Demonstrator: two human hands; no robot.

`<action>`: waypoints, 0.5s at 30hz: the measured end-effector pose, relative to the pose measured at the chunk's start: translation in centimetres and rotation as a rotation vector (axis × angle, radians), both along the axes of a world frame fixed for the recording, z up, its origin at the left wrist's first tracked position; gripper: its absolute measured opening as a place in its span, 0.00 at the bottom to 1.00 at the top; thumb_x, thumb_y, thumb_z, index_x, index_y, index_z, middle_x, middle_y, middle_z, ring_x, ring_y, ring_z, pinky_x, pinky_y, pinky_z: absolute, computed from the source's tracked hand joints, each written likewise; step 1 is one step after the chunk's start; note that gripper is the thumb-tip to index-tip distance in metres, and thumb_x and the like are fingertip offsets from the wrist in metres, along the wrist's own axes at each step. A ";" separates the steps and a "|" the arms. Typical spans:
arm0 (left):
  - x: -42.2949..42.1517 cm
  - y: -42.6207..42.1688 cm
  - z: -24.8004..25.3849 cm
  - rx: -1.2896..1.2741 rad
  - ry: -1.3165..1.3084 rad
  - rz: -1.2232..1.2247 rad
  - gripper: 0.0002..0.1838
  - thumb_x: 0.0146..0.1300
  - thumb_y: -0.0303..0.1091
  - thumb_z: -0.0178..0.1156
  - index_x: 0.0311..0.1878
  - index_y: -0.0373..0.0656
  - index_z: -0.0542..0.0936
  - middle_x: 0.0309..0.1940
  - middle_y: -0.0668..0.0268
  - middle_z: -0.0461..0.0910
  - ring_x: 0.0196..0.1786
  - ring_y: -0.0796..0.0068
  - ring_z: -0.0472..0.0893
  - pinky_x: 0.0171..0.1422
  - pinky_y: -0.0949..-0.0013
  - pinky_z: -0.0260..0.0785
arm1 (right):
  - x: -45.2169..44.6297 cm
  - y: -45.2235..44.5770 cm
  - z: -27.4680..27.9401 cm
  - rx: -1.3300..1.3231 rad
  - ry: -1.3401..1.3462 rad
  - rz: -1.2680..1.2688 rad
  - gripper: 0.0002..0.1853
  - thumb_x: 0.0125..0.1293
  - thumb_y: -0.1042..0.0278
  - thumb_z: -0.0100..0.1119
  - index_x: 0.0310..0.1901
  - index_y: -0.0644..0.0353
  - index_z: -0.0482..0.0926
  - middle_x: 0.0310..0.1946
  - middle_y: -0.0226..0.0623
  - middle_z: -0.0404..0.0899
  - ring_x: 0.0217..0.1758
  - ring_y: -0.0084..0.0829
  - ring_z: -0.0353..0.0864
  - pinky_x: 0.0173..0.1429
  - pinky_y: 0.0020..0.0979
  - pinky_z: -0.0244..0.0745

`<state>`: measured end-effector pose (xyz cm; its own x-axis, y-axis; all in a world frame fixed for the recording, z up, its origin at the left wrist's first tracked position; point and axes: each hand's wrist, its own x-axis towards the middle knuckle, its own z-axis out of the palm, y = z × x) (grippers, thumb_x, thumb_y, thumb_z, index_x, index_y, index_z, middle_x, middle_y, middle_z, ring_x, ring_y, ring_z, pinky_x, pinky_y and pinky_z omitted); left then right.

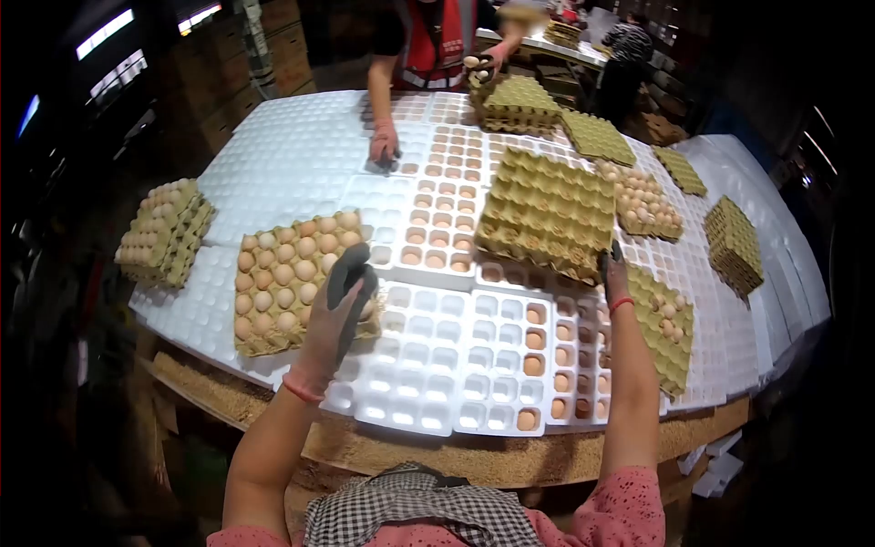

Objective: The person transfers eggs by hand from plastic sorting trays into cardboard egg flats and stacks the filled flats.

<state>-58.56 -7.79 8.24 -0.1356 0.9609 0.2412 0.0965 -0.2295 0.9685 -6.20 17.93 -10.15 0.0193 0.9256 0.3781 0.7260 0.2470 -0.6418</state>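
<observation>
My left hand (344, 296), in a dark-palmed glove, is over the right side of a pulp tray full of brown eggs (284, 273); its fingers look pressed together, and what they hold, if anything, is hidden. At the centre right, my right hand (614, 272) grips the lower right corner of an empty-looking pulp tray (547, 214), which is tilted above the white foam trays. Below it, the foam tray (501, 362) has eggs in its right column. Another foam tray (440, 225) behind holds eggs in its cells.
Across the table a co-worker's gloved hand (385, 144) touches the foam. Stacked egg trays (166, 232) stand at the left, more pulp trays (521, 105) at the back. Right are a tray of eggs (647, 202), a partly filled tray (663, 328) and a stack (734, 244).
</observation>
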 end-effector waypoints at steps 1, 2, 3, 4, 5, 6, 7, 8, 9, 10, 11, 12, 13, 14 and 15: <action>-2.9 -1.2 -0.7 -0.023 0.053 0.076 0.23 0.76 0.34 0.50 0.69 0.33 0.66 0.63 0.60 0.71 0.64 0.69 0.73 0.68 0.68 0.67 | -1.5 -0.8 0.8 -0.088 -0.052 -0.218 0.29 0.73 0.60 0.47 0.68 0.72 0.62 0.66 0.57 0.67 0.69 0.53 0.67 0.70 0.42 0.64; -5.6 -2.7 -1.6 0.037 0.083 0.176 0.24 0.75 0.33 0.51 0.70 0.34 0.65 0.63 0.60 0.70 0.65 0.70 0.71 0.70 0.68 0.64 | -3.0 -1.0 0.7 0.012 -0.243 -0.305 0.28 0.72 0.61 0.49 0.68 0.69 0.63 0.67 0.56 0.67 0.67 0.56 0.68 0.71 0.44 0.63; -8.4 -3.9 -2.5 0.102 0.116 0.265 0.25 0.74 0.32 0.53 0.70 0.34 0.64 0.63 0.61 0.69 0.66 0.72 0.69 0.71 0.69 0.62 | -6.3 -2.2 2.9 0.099 -0.131 -0.319 0.26 0.72 0.62 0.49 0.69 0.64 0.63 0.65 0.54 0.68 0.66 0.56 0.69 0.71 0.46 0.63; -11.2 -4.8 -3.9 0.077 -0.011 0.399 0.26 0.75 0.33 0.52 0.71 0.34 0.62 0.65 0.61 0.67 0.67 0.71 0.67 0.72 0.68 0.61 | -9.9 -3.0 3.9 0.200 -0.064 -0.137 0.25 0.73 0.63 0.50 0.68 0.62 0.65 0.64 0.53 0.70 0.64 0.53 0.72 0.69 0.44 0.66; -14.0 -5.6 -5.6 0.052 -0.143 0.523 0.27 0.75 0.33 0.52 0.73 0.35 0.59 0.66 0.61 0.65 0.69 0.70 0.66 0.73 0.67 0.60 | -13.6 -4.1 4.8 0.298 0.000 0.037 0.24 0.73 0.64 0.51 0.68 0.61 0.66 0.63 0.51 0.71 0.63 0.49 0.75 0.67 0.42 0.69; -17.0 -6.3 -7.7 0.049 -0.132 0.532 0.27 0.75 0.33 0.52 0.73 0.35 0.59 0.66 0.61 0.65 0.69 0.70 0.66 0.73 0.67 0.60 | -18.2 -6.4 6.8 0.109 0.117 0.246 0.24 0.73 0.64 0.52 0.67 0.61 0.68 0.62 0.49 0.73 0.61 0.45 0.77 0.64 0.39 0.71; -20.0 -6.7 -10.1 -0.012 -0.255 0.600 0.27 0.75 0.33 0.51 0.73 0.35 0.58 0.67 0.61 0.63 0.69 0.70 0.66 0.73 0.67 0.61 | -23.2 -8.8 8.4 -0.080 0.230 0.446 0.23 0.72 0.64 0.54 0.66 0.62 0.69 0.60 0.48 0.75 0.59 0.40 0.79 0.61 0.36 0.74; -22.2 -6.4 -12.2 -0.071 -0.383 0.661 0.27 0.76 0.33 0.50 0.74 0.36 0.57 0.68 0.61 0.62 0.69 0.69 0.65 0.72 0.67 0.61 | -27.9 -10.3 8.7 -0.102 0.234 0.530 0.23 0.71 0.63 0.58 0.64 0.62 0.72 0.57 0.46 0.77 0.55 0.34 0.81 0.57 0.31 0.76; -23.6 -5.6 -13.6 -0.151 -0.451 0.665 0.29 0.75 0.37 0.52 0.74 0.37 0.57 0.66 0.60 0.65 0.66 0.69 0.68 0.70 0.67 0.63 | -31.9 -11.5 8.7 -0.320 0.308 0.599 0.26 0.72 0.60 0.57 0.68 0.62 0.68 0.62 0.47 0.74 0.61 0.37 0.78 0.62 0.33 0.73; -25.7 -4.8 -15.6 -0.257 -0.313 0.479 0.30 0.74 0.40 0.54 0.73 0.38 0.58 0.64 0.59 0.67 0.64 0.68 0.70 0.68 0.66 0.65 | -35.8 -12.1 7.8 -0.375 0.333 0.606 0.28 0.73 0.57 0.55 0.69 0.63 0.65 0.65 0.47 0.71 0.64 0.37 0.75 0.66 0.33 0.69; -28.0 -4.4 -16.8 -0.354 -0.172 0.298 0.31 0.73 0.42 0.55 0.73 0.38 0.60 0.63 0.59 0.70 0.63 0.68 0.72 0.66 0.65 0.67 | -38.9 -12.3 6.4 -0.430 0.356 0.620 0.30 0.74 0.53 0.52 0.71 0.63 0.63 0.67 0.48 0.68 0.67 0.38 0.72 0.69 0.33 0.66; -27.1 -3.8 -14.7 -0.421 -0.263 0.283 0.32 0.70 0.45 0.58 0.71 0.38 0.63 0.60 0.59 0.74 0.59 0.67 0.76 0.62 0.64 0.72 | -41.1 -12.3 5.4 -0.586 0.488 0.683 0.31 0.76 0.53 0.47 0.73 0.63 0.59 0.71 0.44 0.64 0.72 0.35 0.65 0.72 0.33 0.61; -24.8 -3.3 -11.6 -0.485 -0.354 0.270 0.34 0.68 0.49 0.61 0.69 0.38 0.67 0.57 0.59 0.77 0.56 0.67 0.80 0.57 0.62 0.76 | -43.5 -12.7 4.5 -0.744 0.617 0.748 0.31 0.78 0.52 0.42 0.75 0.62 0.56 0.74 0.40 0.61 0.76 0.32 0.58 0.76 0.33 0.55; -24.3 -3.5 -9.7 -0.454 -0.391 0.194 0.35 0.67 0.49 0.62 0.69 0.38 0.66 0.57 0.59 0.77 0.56 0.68 0.80 0.57 0.62 0.76 | -45.0 -13.2 4.0 -0.717 0.648 0.820 0.31 0.79 0.52 0.41 0.75 0.62 0.56 0.75 0.38 0.58 0.77 0.31 0.57 0.77 0.33 0.54; -24.8 -3.6 -8.8 -0.420 -0.427 0.120 0.36 0.66 0.49 0.63 0.70 0.38 0.66 0.57 0.60 0.78 0.56 0.68 0.80 0.57 0.63 0.76 | -46.4 -13.9 6.0 -0.827 0.724 0.676 0.30 0.79 0.53 0.40 0.75 0.61 0.55 0.74 0.37 0.59 0.77 0.30 0.58 0.76 0.32 0.56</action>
<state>-83.33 -11.43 -0.58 -0.2498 0.9342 -0.2547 -0.3189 0.1690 0.9326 -52.57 4.08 -4.18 -0.5833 0.7848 -0.2092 0.0383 -0.2307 -0.9723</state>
